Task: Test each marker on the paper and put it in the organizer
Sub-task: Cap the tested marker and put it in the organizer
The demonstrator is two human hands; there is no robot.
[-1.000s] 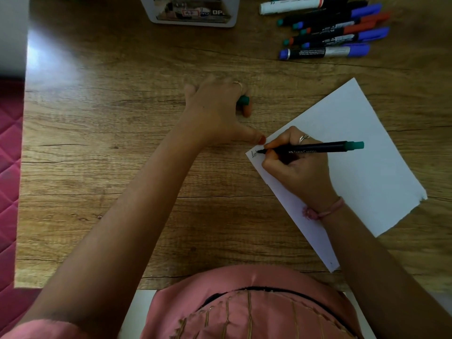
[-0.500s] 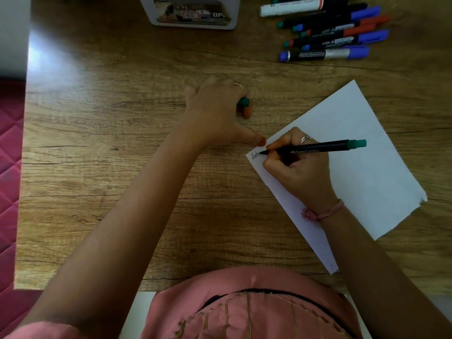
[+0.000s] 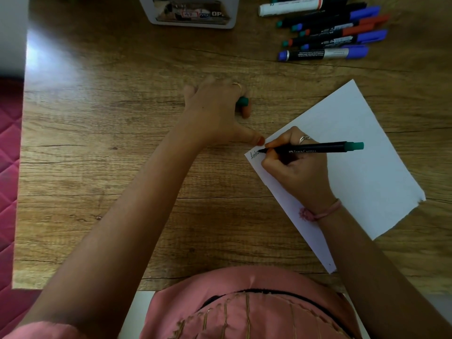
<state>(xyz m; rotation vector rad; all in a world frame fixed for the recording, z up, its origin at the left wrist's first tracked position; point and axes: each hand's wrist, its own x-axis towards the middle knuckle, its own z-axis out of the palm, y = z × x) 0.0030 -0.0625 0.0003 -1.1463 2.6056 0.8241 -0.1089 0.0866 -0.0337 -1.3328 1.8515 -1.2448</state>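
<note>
A white sheet of paper (image 3: 362,167) lies tilted on the wooden table, right of centre. My right hand (image 3: 297,167) grips a black marker with a green end (image 3: 318,148), its tip touching the paper's left corner beside a short line of green handwriting (image 3: 254,154). My left hand (image 3: 217,113) rests on the table left of the paper, fingers curled over the green marker cap (image 3: 242,102), thumb near the paper's edge. The white organizer (image 3: 195,13) stands at the table's far edge. Several markers (image 3: 327,33) with purple, red and green caps lie in a group at the far right.
The wooden table (image 3: 110,143) ends at the left beside a red quilted surface (image 3: 9,167). A white marker (image 3: 288,7) lies at the top of the marker group. My pink top fills the bottom of the view.
The marker tip has crept slightly right along the paper's corner as the writing grows. My left hand has stayed in place on the cap.
</note>
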